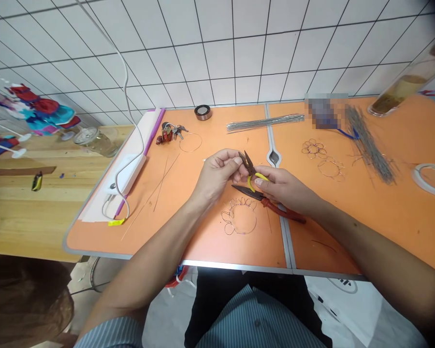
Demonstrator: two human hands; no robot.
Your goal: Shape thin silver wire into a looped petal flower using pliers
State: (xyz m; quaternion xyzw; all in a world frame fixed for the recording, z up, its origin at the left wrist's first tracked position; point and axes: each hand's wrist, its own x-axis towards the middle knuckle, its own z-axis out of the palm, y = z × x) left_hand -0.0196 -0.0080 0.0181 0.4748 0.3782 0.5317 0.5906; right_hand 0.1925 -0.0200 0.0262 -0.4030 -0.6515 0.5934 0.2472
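My right hand [281,186] grips the small yellow-handled pliers [250,169], whose dark jaws point up and to the left. Close to those jaws, my left hand [221,171] is closed in a pinch; whatever lies between its fingertips is too small to make out. Below both hands, red-handled pliers [284,210] lie on the orange table [188,193]. A wire ring with small loops along its edge [255,224] rests in front of them, near the table's front edge.
At the back are a tape roll [203,112], keys [174,131] and a wire bundle [264,123]. Another wire bundle [371,145] and a flower-shaped wire piece [313,148] lie right. A power strip [125,179] with a white cable is left. A person's head shows lower left.
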